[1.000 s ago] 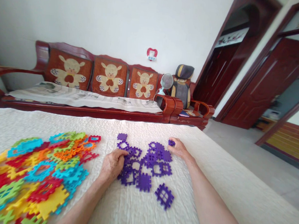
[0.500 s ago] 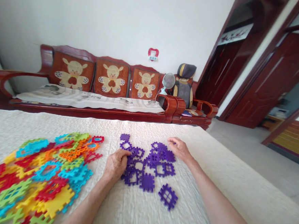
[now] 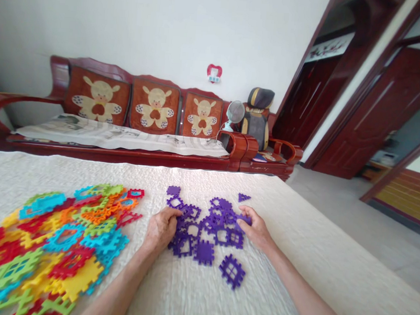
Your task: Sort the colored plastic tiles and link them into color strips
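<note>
Purple toothed plastic pieces [image 3: 204, 252] lie in a loose heap at the middle of the cloth-covered table. My left hand [image 3: 162, 228] rests at the heap's left edge, fingers closed and their tips at a purple piece; what they pinch is too small to make out. On the right side my right hand [image 3: 255, 228] has its thumb and forefinger apart around a purple piece [image 3: 244, 220] at the heap's edge; it is unclear whether the hand grips it. A purple triangle [image 3: 243, 198] lies beyond that hand. One windowed purple square [image 3: 232, 271] sits apart, nearer me.
A spread pile of red, yellow, blue, green and orange pieces [image 3: 75, 277] covers the table's left side. Behind the table [image 3: 331, 281] stand a wooden sofa [image 3: 159, 159] with bear cushions [image 3: 156, 106], a small fan [image 3: 235, 112] and a massage-type chair pad [image 3: 255, 127].
My right hand has moved down and toward the heap, its fingers now near a purple piece. The purple triangle now shows on the cloth beyond it. My left hand has hardly moved.
</note>
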Demonstrator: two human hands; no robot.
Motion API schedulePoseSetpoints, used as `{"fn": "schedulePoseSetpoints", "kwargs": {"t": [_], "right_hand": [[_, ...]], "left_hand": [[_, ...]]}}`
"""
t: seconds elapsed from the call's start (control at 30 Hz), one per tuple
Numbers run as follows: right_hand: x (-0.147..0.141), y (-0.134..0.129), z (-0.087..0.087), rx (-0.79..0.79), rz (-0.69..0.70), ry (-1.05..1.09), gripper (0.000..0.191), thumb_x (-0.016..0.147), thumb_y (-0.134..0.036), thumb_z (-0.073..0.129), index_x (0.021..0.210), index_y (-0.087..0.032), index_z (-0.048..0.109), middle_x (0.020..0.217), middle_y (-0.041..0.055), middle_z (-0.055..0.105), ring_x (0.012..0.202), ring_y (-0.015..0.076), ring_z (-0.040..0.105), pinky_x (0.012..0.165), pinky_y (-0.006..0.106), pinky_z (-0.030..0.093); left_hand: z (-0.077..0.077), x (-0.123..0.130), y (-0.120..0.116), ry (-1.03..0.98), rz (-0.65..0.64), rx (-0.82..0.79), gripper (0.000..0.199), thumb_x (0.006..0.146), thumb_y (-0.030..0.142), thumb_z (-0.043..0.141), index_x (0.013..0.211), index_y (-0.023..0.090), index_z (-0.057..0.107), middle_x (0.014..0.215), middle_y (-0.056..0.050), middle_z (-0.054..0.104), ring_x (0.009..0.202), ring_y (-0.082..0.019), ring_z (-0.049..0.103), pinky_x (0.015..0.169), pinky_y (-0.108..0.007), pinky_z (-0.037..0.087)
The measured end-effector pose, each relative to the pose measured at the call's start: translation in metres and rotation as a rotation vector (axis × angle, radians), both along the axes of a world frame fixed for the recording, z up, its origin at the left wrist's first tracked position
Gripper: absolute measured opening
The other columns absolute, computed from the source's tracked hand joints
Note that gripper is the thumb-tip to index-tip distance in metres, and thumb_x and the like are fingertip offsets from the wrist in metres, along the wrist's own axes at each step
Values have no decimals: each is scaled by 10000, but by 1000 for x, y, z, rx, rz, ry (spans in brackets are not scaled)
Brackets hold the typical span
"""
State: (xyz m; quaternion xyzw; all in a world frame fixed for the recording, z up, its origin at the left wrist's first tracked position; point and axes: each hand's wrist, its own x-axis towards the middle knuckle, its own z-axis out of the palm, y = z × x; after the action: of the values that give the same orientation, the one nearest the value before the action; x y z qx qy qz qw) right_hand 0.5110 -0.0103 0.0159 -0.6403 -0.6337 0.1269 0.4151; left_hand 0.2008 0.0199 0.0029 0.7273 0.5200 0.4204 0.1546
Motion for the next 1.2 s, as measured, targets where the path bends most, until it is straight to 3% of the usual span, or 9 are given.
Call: {"fn": "schedulePoseSetpoints", "kwargs": {"t": [0.23,0.4,0.5,0.63,0.77,0.83,0.97,1.1,1.2], "right_hand": [[-4,0,0,-6,101,-187,423,685,-240,543,1106,-198,548,1118,67,604,1042,208,554,943,364,404],[-9,-1,5,85,135,-211,423,660,-218,565,1083,-205,559,1097,65,609,1042,214,551,950,365,396],[-10,-1,10,81,101,-93,362,684,-251,561,1044,-206,569,1041,51,626,981,205,573,916,357,419],[-21,-5,21,-41,18,119,332,728,-343,554,1027,-199,579,980,40,644,896,193,595,853,346,456],[-36,-12,33,-226,277,251,374,778,-410,533,1088,-206,574,1012,51,655,902,181,610,824,319,475],[-35,-11,32,-216,299,283,368,802,-424,501,1087,-202,573,999,62,661,901,180,615,819,318,478],[-13,-1,18,-30,75,41,302,750,-309,516,1015,-192,602,1035,72,646,941,203,599,833,351,469],[3,5,2,-1,91,-248,376,673,-205,546,1044,-192,605,1077,69,635,1023,225,565,918,387,416],[3,7,-2,9,127,-324,341,692,-186,519,1020,-198,613,1019,59,651,968,214,579,891,378,431]], "left_hand": [[-1,0,0,28,0,-17,311,763,167,391,870,203,681,886,-5,704,838,-136,643,801,-249,496],[-1,-1,0,24,4,-12,308,768,173,390,876,211,677,885,1,702,833,-135,642,802,-249,497],[-2,-1,0,26,0,-9,310,769,172,389,879,210,677,887,0,701,837,-137,643,804,-252,498],[-2,-1,0,22,4,-11,306,769,172,396,878,217,679,892,5,703,847,-135,644,807,-247,497],[-2,0,0,19,9,-13,307,765,166,402,880,209,683,887,-1,706,839,-138,646,805,-247,496],[-2,-1,0,22,3,-9,309,766,168,400,881,203,685,886,-6,705,838,-139,646,803,-249,495],[-1,-1,1,24,4,-13,315,766,169,393,880,199,685,882,-9,705,838,-140,647,796,-249,498],[0,0,0,24,11,-23,314,766,171,394,880,196,686,887,-10,707,839,-141,648,808,-252,499],[0,0,-1,28,11,-27,312,765,168,394,873,210,684,887,-1,707,837,-135,648,804,-244,499]]}}
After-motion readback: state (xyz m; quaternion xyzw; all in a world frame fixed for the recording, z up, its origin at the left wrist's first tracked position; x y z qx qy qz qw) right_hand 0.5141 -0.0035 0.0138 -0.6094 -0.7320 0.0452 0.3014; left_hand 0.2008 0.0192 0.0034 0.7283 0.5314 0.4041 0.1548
